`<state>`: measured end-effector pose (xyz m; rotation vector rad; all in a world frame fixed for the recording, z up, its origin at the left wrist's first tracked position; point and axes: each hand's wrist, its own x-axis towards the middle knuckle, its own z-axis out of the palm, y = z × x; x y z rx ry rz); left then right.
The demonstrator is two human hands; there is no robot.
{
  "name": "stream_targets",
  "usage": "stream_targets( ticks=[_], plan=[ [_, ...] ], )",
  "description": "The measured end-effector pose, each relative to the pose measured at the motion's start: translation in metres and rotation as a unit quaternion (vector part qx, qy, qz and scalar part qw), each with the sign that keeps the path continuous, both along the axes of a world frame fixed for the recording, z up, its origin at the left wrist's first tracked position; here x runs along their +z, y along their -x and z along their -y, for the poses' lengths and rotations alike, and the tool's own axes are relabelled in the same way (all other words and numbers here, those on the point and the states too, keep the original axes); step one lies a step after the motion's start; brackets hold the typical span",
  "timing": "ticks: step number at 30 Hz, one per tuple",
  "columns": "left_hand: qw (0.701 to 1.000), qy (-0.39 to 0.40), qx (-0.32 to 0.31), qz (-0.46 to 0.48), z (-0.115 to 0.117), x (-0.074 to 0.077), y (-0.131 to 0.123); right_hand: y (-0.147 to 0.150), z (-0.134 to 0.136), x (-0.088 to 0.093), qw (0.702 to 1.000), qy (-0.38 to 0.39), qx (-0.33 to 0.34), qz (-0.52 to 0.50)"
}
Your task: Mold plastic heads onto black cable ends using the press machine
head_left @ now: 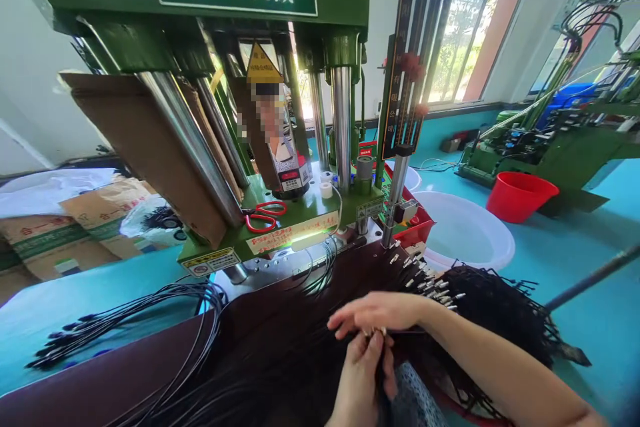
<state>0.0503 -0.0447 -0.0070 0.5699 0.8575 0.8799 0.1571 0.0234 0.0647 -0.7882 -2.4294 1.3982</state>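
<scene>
My left hand [363, 367] rises from the bottom edge with its fingers pinched on a few thin black cables with small metal plug ends [375, 332]. My right hand [375, 314] reaches in from the right, fingers curled over those same plug tips, touching the left hand. Both hands hover above a dark brown work surface [125, 374] in front of a green vertical press machine [280, 114]. A thick bundle of black cables with metal connectors [440, 287] lies just right of my hands.
More black cables [125, 314] trail across the surface to the left. Red scissors [265, 216] lie on the machine's table. A white basin [465, 234] and a red bucket [520, 195] stand on the teal floor at right. Cardboard boxes [65, 234] sit at left.
</scene>
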Motion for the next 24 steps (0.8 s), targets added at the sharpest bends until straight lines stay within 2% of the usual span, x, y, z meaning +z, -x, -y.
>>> stream_targets(
  ticks=[2, 3, 5, 8, 12, 15, 18, 21, 22, 24],
  plan=[
    [0.998, 0.014, 0.050, 0.033, -0.006, 0.003, 0.006, -0.002, -0.028, -0.010, 0.983, -0.114, -0.129, 0.068],
    [0.997, 0.017, 0.069, 0.038, -0.008, 0.004, 0.010, -0.003, -0.044, -0.016, 0.949, -0.199, -0.207, 0.130],
    [0.996, 0.014, 0.082, 0.029, -0.011, 0.005, 0.015, -0.003, -0.074, -0.029, 0.902, -0.264, -0.279, 0.200],
    [0.996, -0.004, 0.087, 0.002, -0.012, 0.001, 0.017, -0.001, -0.103, -0.043, 0.883, -0.268, -0.290, 0.254],
    [0.996, -0.019, 0.089, -0.025, -0.013, -0.005, 0.014, -0.001, -0.105, -0.043, 0.883, -0.252, -0.279, 0.283],
    [0.996, -0.022, 0.082, -0.025, -0.014, -0.006, 0.015, -0.011, -0.086, -0.029, 0.906, -0.197, -0.253, 0.277],
    [0.996, -0.032, 0.079, -0.026, -0.014, -0.005, 0.016, -0.027, -0.049, -0.018, 0.927, -0.120, -0.246, 0.258],
    [0.996, -0.044, 0.074, -0.035, -0.012, -0.004, 0.015, -0.038, 0.002, -0.023, 0.931, 0.025, -0.310, 0.190],
    [0.996, -0.045, 0.067, -0.044, -0.011, -0.004, 0.013, -0.039, 0.019, -0.029, 0.922, 0.112, -0.352, 0.114],
    [0.995, -0.049, 0.037, -0.073, -0.010, -0.003, 0.009, -0.037, 0.048, -0.042, 0.873, 0.247, -0.415, -0.065]
  ],
)
